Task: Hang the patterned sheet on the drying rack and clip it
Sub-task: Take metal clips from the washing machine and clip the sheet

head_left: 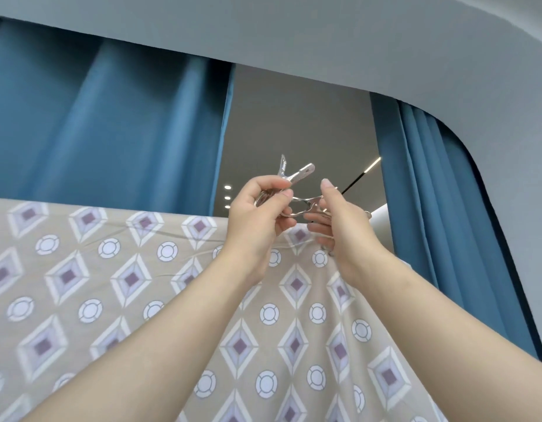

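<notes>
The patterned sheet (117, 269), beige with diamonds and circles, hangs over a rack bar that it hides; its top edge runs across the view. Above the sheet's right end, my left hand (257, 208) grips shiny metal clips (294, 173), whose handles stick up above its fingers. My right hand (333, 220) is just beside it and pinches another metal clip (306, 205) that spans between the two hands. Both hands hover close over the sheet's top edge. A thin dark rod (356, 182) pokes out behind my right hand.
Blue curtains (111, 126) hang behind the sheet on the left and on the right (431, 193). Between them is a dark grey opening (297, 123) with small ceiling lights. A pale grey ceiling ledge (324, 35) curves overhead.
</notes>
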`<state>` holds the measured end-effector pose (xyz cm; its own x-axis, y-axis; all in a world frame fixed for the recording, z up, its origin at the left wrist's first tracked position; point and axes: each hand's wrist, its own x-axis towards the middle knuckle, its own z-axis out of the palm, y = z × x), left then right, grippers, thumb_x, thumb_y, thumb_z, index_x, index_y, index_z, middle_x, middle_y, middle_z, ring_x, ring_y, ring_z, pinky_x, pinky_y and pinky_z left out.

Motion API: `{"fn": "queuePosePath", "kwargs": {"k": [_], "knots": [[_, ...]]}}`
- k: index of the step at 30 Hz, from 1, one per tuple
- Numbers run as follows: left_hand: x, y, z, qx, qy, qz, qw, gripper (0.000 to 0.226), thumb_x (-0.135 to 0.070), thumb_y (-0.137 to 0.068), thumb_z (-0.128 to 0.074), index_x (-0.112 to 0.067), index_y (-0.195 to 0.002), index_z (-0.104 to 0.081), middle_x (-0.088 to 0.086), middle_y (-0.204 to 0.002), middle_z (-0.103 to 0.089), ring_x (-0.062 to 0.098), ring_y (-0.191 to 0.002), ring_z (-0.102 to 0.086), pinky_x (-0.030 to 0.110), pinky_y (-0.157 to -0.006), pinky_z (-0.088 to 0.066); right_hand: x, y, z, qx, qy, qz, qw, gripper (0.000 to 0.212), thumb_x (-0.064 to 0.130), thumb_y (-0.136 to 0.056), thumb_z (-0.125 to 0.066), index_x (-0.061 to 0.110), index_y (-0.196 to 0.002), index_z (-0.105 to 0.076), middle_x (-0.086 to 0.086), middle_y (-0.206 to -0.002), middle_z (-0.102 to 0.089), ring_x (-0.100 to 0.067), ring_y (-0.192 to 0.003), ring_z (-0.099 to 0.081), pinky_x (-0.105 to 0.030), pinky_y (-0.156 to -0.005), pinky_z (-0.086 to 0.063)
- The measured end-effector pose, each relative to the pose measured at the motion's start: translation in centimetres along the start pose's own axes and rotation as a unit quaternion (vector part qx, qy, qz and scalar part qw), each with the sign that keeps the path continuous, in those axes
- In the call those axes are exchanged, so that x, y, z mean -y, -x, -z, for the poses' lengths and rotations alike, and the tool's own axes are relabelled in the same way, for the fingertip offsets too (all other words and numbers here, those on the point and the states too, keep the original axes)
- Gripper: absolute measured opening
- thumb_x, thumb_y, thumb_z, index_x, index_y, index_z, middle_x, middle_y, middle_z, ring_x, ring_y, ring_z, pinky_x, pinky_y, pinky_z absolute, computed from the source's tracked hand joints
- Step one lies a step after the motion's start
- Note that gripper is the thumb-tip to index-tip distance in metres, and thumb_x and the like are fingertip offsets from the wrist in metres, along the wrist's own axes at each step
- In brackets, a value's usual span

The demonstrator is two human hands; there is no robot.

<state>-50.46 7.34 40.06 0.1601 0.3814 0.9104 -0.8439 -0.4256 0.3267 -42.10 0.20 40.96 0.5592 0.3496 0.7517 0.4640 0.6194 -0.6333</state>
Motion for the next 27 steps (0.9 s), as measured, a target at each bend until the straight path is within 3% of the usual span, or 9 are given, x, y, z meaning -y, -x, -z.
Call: {"fn": "queuePosePath", "kwargs": {"k": [5, 9, 12, 15, 20, 23, 27], "knots": [[-1.2, 3.2, 1.2, 0.009, -0.042, 0.046, 0.998, 0.024, 0.003, -0.088, -0.054, -0.017, -0.077, -0.06, -0.003, -0.066, -0.05, 0.005, -0.052, -0.049, 0.019, -0.052, -0.045, -0.8, 2.0, -0.4, 0.053, -0.047, -0.077, 0.995, 0.026, 0.044, -0.09, -0.055, 0.019, -0.083, -0.052, 0.0, -0.086, -0.06, -0.014, -0.071, -0.058, -0.027, -0.064, -0.044], [-2.8, 5.0, 3.2, -0.028, -0.059, 0.072, 0.995, 0.025, 0.005, -0.088, -0.053, -0.016, -0.076, -0.059, -0.003, -0.063, -0.051, 0.008, -0.052, -0.046, 0.018, -0.05, -0.043, -1.4, 3.8, -2.7, 0.063, -0.136, -0.14, 0.979, 0.01, 0.017, -0.093, -0.052, 0.016, -0.083, -0.049, -0.003, -0.075, -0.051, -0.014, -0.062, -0.052, -0.023, -0.053, -0.041], [-4.7, 5.9, 4.9, -0.048, -0.1, 0.079, 0.991, 0.024, 0.003, -0.088, -0.054, -0.018, -0.076, -0.059, -0.004, -0.065, -0.052, 0.006, -0.053, -0.05, 0.019, -0.053, -0.045, -1.2, 5.3, -4.9, 0.085, -0.177, -0.153, 0.969, 0.017, 0.009, -0.094, -0.049, 0.014, -0.078, -0.047, -0.004, -0.071, -0.05, -0.015, -0.06, -0.049, -0.022, -0.052, -0.042], [-6.8, 6.3, 6.8, -0.053, -0.171, 0.079, 0.981, 0.024, -0.003, -0.088, -0.056, -0.023, -0.074, -0.059, -0.006, -0.074, -0.055, 0.007, -0.066, -0.054, 0.021, -0.062, -0.047, -0.4, 6.6, -7.2, 0.101, -0.202, -0.16, 0.961, 0.019, 0.006, -0.095, -0.044, 0.014, -0.079, -0.047, -0.004, -0.072, -0.051, -0.017, -0.063, -0.051, -0.026, -0.058, -0.046], [-10.5, 6.3, 11.1, -0.099, -0.216, 0.068, 0.969, 0.023, -0.006, -0.09, -0.056, -0.024, -0.077, -0.058, -0.008, -0.078, -0.054, 0.01, -0.075, -0.053, 0.023, -0.071, -0.046, 1.3, 7.9, -11.5, 0.076, -0.223, -0.142, 0.961, 0.025, 0.002, -0.095, -0.041, 0.016, -0.079, -0.053, -0.004, -0.079, -0.049, -0.018, -0.064, -0.055, -0.034, -0.06, -0.047], [-13.1, 6.2, 15.2, -0.111, -0.238, 0.066, 0.963, 0.022, -0.006, -0.092, -0.053, -0.027, -0.086, -0.058, -0.006, -0.08, -0.054, 0.01, -0.067, -0.055, 0.021, -0.065, -0.047, 1.7, 9.3, -15.7, 0.086, -0.203, -0.131, 0.967, 0.025, 0.003, -0.095, -0.042, 0.018, -0.079, -0.054, -0.002, -0.084, -0.05, -0.017, -0.066, -0.054, -0.03, -0.057, -0.046], [-17.0, 6.0, 21.6, -0.125, -0.269, 0.09, 0.951, 0.033, -0.01, -0.091, -0.055, -0.035, -0.111, -0.048, -0.002, -0.09, -0.058, 0.011, -0.061, -0.056, 0.024, -0.063, -0.047, 1.6, 11.3, -22.6, 0.095, -0.133, -0.122, 0.979, 0.025, 0.002, -0.09, -0.044, 0.021, -0.082, -0.058, 0.0, -0.078, -0.051, -0.014, -0.063, -0.047, -0.027, -0.055, -0.037]]}}
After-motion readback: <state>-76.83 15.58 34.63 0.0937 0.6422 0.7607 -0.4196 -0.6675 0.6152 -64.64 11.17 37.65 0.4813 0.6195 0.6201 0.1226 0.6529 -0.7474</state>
